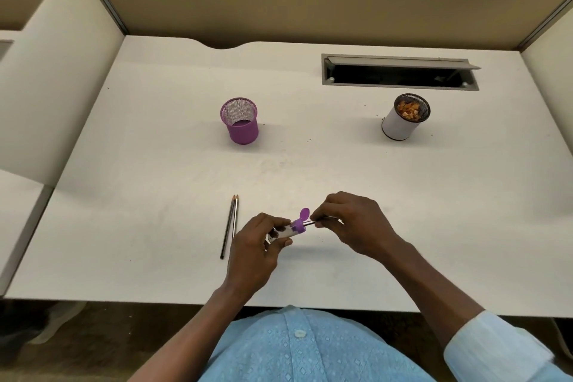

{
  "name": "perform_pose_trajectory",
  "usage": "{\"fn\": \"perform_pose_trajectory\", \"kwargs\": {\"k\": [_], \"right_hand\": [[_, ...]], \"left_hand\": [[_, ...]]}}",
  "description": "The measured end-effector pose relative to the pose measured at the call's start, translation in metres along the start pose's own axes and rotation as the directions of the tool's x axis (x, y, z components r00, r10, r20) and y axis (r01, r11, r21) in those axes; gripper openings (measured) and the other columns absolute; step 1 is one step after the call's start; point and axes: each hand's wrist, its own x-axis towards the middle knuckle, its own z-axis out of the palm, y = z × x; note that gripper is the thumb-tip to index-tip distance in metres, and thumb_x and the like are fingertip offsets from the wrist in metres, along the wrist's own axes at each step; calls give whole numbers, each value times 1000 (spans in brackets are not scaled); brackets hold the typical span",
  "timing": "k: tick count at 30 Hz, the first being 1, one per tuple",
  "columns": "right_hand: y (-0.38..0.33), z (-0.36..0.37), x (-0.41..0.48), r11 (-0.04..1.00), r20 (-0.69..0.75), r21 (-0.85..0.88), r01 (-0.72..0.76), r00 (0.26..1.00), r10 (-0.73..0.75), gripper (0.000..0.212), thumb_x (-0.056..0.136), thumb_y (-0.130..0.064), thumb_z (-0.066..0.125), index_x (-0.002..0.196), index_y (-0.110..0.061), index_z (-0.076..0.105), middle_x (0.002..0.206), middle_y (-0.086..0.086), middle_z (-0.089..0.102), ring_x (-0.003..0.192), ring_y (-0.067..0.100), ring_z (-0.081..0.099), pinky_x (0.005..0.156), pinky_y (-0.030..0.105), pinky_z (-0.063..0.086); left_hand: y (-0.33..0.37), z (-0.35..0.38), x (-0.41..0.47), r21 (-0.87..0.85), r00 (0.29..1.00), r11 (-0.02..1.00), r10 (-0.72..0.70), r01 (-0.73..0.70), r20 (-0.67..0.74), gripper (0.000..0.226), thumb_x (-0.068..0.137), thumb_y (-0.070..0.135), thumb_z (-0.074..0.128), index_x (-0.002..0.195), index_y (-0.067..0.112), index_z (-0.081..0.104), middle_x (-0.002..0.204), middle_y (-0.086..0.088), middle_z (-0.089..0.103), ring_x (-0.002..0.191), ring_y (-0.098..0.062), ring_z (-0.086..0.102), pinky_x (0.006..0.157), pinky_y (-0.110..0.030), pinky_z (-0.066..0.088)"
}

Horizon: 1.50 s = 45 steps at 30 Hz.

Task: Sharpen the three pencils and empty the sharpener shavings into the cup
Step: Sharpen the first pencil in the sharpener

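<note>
Nearest on a white desk (155,164), two pencils (229,225) lie side by side at left. Just right, the left hand (252,251) grips a purple-capped sharpener (290,229); the right hand (356,223) pinches a third pencil (321,220) entering it. Farther back stand a purple mesh cup (240,121) and, far right, a white cup (403,118) holding shavings.

Purple mesh holder (240,121), open cable hatch (400,72)
</note>
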Motion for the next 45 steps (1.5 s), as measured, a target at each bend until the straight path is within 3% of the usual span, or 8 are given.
{"fn": "perform_pose_trajectory", "kwargs": {"k": [7, 11, 15, 22, 32, 37, 41, 45], "right_hand": [[6, 4, -7, 994, 87, 106, -6, 996, -4, 23, 89, -34, 83, 105, -23, 71, 95, -13, 68, 84, 9, 58, 71, 27, 50], [12, -1, -11, 991, 136, 118, -56, 990, 39, 29, 83, -13, 85, 105, -23, 68, 99, -14, 59, 83, 7, 57, 74, 23, 51], [13, 0, -13, 997, 23, 70, 17, 1000, -19, 13, 87, -19, 83, 93, -22, 72, 91, -9, 63, 76, 15, 62, 65, 38, 55], [6, -8, -18, 973, -181, -179, 149, 967, -181, 9, 97, -37, 73, 98, -30, 78, 80, -11, 67, 67, 15, 61, 49, 32, 43], [8, 4, -24, 949, 189, 269, -165, 975, 116, 16, 97, -41, 71, 93, -28, 80, 54, -12, 60, 50, 11, 49, 54, 28, 37], [0, 2, -27, 986, -62, 165, 34, 998, -24, 19, 91, -43, 76, 95, -25, 77, 78, -15, 64, 61, 6, 53, 57, 30, 49], [-6, 0, -25, 986, -205, -34, 161, 965, -164, 10, 96, -31, 74, 90, -23, 77, 72, -12, 65, 60, 13, 56, 49, 32, 43], [-13, -5, -14, 963, 62, 232, -140, 990, 129, 18, 97, -34, 72, 83, -25, 80, 50, -18, 52, 51, 13, 42, 53, 30, 35]], "left_hand": [[-4, -10, 6, -4, 997, 999, 38, -37, 66, 32, 87, 7, 86, 114, 24, 79, 99, 12, 71, 87, -12, 67, 66, -29, 54], [-4, -14, 8, -16, 996, 999, 31, -30, 79, 31, 90, 6, 83, 115, 23, 78, 103, 14, 74, 91, -11, 70, 70, -28, 56], [0, -12, 8, -61, 996, 998, -13, 19, 86, 31, 92, 3, 80, 118, 20, 75, 106, 13, 78, 95, -8, 73, 82, -27, 58], [3, -9, 2, -187, 990, 975, -100, 118, 103, 31, 95, -3, 74, 118, 17, 73, 106, 16, 78, 82, -19, 71, 72, -37, 66], [1, -18, -4, -130, 993, 991, 0, 16, 116, 28, 94, -6, 72, 116, 12, 73, 100, 2, 76, 77, -13, 69, 63, -19, 60], [4, -23, -2, -147, 996, 989, 2, 11, 88, 33, 96, -11, 68, 122, 9, 73, 100, 5, 74, 75, -11, 69, 64, -11, 55], [4, -24, 0, -167, 995, 983, 80, -69, 66, 47, 95, -16, 65, 132, 11, 75, 108, -1, 72, 83, -19, 71, 69, -27, 65], [-1, -27, -1, -152, 992, 982, 123, -116, 41, 46, 94, -18, 66, 128, 10, 77, 110, -5, 73, 89, -20, 73, 69, -29, 66]]}}
